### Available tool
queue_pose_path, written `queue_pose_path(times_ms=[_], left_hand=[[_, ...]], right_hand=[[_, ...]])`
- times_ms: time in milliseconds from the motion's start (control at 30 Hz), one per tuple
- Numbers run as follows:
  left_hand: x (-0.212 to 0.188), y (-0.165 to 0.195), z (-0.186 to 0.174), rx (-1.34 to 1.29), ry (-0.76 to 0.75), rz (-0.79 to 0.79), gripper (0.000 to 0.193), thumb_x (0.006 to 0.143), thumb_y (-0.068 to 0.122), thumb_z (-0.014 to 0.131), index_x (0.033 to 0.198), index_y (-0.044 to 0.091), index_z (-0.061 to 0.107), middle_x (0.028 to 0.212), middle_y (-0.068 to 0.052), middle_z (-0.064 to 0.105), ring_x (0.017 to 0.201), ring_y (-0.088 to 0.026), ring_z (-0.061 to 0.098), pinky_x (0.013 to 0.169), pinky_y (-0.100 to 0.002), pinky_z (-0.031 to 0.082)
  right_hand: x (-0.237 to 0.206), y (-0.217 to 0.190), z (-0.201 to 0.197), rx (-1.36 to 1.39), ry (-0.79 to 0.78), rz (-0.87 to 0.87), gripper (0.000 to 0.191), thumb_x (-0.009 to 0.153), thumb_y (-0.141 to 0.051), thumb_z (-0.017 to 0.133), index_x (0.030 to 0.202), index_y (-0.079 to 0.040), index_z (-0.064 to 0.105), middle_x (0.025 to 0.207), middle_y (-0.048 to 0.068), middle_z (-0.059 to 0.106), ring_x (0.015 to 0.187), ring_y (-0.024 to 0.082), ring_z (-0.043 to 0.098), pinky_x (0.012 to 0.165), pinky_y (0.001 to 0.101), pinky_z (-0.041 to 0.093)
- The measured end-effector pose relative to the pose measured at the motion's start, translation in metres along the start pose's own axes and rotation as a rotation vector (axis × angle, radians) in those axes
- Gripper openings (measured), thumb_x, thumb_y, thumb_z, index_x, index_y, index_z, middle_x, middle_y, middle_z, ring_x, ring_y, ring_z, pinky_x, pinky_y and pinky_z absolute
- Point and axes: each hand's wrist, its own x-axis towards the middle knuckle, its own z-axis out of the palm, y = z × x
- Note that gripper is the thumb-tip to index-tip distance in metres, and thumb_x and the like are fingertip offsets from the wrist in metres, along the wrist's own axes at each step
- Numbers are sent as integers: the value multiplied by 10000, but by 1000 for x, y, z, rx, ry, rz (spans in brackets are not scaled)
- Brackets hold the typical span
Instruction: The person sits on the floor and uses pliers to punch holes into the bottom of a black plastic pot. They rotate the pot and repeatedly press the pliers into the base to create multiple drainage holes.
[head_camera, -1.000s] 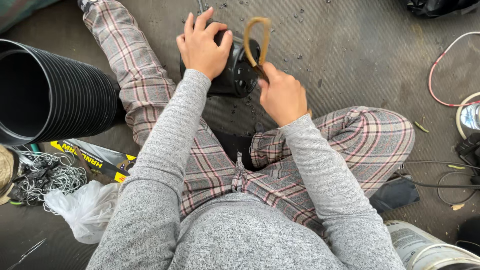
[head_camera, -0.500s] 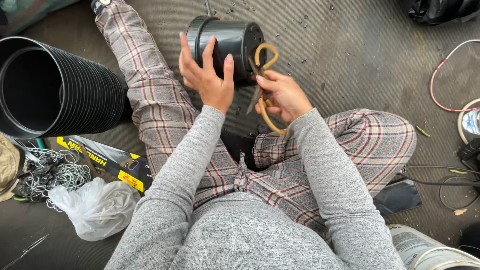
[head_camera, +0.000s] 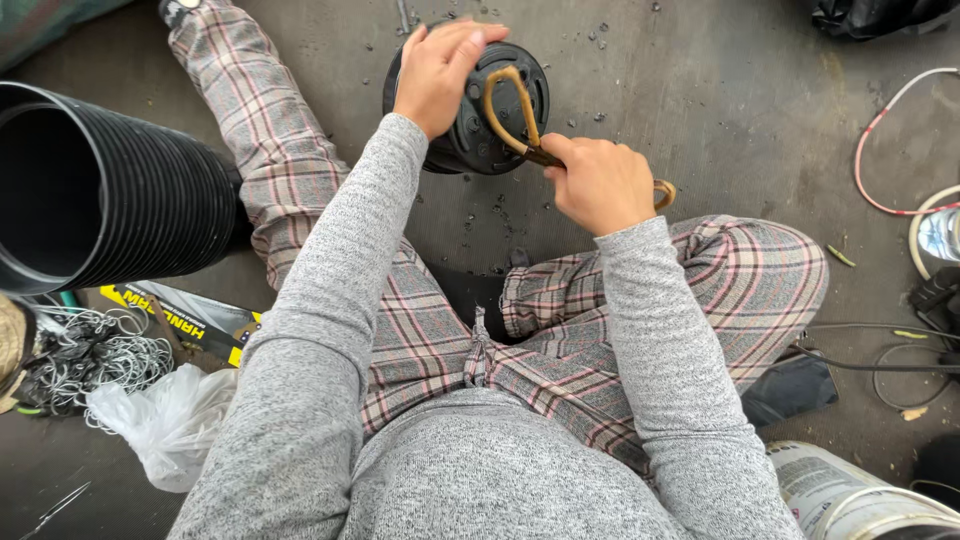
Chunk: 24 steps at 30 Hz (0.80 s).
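I sit on a dark floor with my legs in plaid trousers. A black plastic pot lies upside down ahead of me, its perforated bottom facing up. My left hand grips the pot's far left rim and steadies it. My right hand is closed around a tan tool with looped handles, like a pair of shears. One loop lies over the pot's bottom and another end sticks out behind my right hand. The tool's tip is hidden under my fingers.
A stack of black nested pots lies on its side at the left. Below it are a yellow and black package, a tangle of wire and a white plastic bag. Cables and a bucket sit at the right.
The pot was tipped on its side half a second ago; now its bottom faces up. My left hand shifted to the far rim, and my right hand brought the tool over the bottom.
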Motion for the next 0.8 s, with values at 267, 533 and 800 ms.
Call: queue_pose_path(times_ms=[267,533,800], left_hand=[[-14,-4,8,24,76,-85,238,990,285,598,1093,176,782,1106,13,780,1065,-202,697,1085,-394,408],[-41,-4,14,104,278,-116,242,1008,302,609,1153,176,757,1198,11,756,1191,-209,653,1108,-401,363],[-76,10,30,246,444,-260,293,1044,300,556,1287,209,692,1354,42,681,1354,-194,544,1221,-465,248]], right_hand=[[-7,-8,39,441,-58,290,297,897,-219,749,1074,8,675,832,214,732,785,369,720,695,481,555],[-8,-21,49,1041,-207,585,242,974,-190,646,1117,0,607,730,43,644,584,161,676,398,300,534],[-10,-22,54,1395,-286,680,218,1028,-212,572,1004,1,535,711,83,619,530,214,700,327,246,387]])
